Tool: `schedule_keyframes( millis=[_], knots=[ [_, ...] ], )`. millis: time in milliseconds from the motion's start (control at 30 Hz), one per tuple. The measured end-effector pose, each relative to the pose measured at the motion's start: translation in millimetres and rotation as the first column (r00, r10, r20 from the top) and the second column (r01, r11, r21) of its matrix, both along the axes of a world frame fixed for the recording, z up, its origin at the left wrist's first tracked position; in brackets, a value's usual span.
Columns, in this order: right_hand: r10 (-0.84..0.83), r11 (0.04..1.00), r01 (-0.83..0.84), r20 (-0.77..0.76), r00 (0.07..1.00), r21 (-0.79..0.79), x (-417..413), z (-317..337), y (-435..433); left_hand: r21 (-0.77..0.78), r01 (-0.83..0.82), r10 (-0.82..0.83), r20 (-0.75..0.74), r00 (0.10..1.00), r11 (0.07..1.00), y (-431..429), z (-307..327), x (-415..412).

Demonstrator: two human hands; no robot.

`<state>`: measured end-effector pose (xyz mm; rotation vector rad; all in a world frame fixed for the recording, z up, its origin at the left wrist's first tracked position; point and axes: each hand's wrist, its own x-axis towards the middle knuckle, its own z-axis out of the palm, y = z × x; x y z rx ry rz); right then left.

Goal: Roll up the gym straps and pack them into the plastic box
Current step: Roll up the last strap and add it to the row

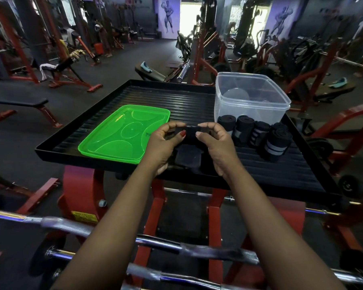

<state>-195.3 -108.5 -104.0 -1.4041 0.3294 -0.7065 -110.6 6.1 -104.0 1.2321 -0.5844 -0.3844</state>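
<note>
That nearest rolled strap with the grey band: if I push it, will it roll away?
Probably not far: the rolled strap sits on a ribbed tray whose grooves should catch it. Being wound fabric, it is likely soft and light.

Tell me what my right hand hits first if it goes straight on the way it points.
Probably only the tray's far rim: the right hand, gripping the strap, aims between green lid and plastic box.

Clear plastic box (252, 116) upright, open-topped. Four rolled black straps (244, 127), some grey-striped, in a row just beside the box's near wall, running off to its near right. Fifth black strap (190, 133), part rolled, near-left of box, pinched between left hand (164, 146) and right hand (217, 147), loose end hanging.
</note>
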Motion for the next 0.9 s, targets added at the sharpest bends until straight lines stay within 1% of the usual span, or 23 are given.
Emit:
schedule_keyframes(
  millis=[167, 267, 333, 433, 533, 700, 833, 900],
  knots=[
    [-0.002, 1.000, 0.001, -0.039, 0.999, -0.019, 1.4, -2.6, -1.8, 0.033, -0.077, 0.074, 0.077, 0.994, 0.996, 0.5, -0.9, -0.4],
    [0.005, 0.999, -0.007, -0.042, 0.999, -0.036, 1.5, -3.2, -2.3, 0.058, -0.079, 0.072, 0.115, 0.991, 0.995, 1.8, -0.3, -1.9],
    [0.006, 0.999, -0.007, -0.029, 1.000, -0.032, 1.2, -2.8, -2.4, 0.043, -0.039, 0.036, 0.069, 0.997, 0.998, 1.6, 1.0, -2.4],
    [0.004, 1.000, -0.003, 0.009, 1.000, -0.030, 0.7, -2.6, -2.6, 0.010, 0.034, -0.033, -0.063, 0.997, 0.999, 1.3, 1.3, -1.1],
    [0.003, 0.998, -0.001, 0.032, 0.999, -0.058, -1.2, -1.6, -2.3, 0.050, 0.061, -0.055, -0.118, 0.992, 0.997, 1.6, 1.6, 0.1],
    [0.012, 0.992, -0.008, 0.032, 0.999, -0.125, -2.6, -2.2, -1.0, 0.052, -0.028, 0.035, -0.132, 0.991, 0.998, 1.1, 4.3, -2.2],
    [0.101, 0.975, -0.099, 0.004, 0.995, -0.197, -1.9, -0.2, 1.1, 0.087, -0.150, 0.160, -0.127, 0.979, 0.985, 1.1, 5.1, -1.5],
    [0.105, 0.965, -0.109, -0.030, 0.994, -0.240, -0.7, -0.1, 1.1, 0.073, -0.179, 0.188, -0.150, 0.971, 0.981, 0.8, 5.4, -0.5]
  ],
)
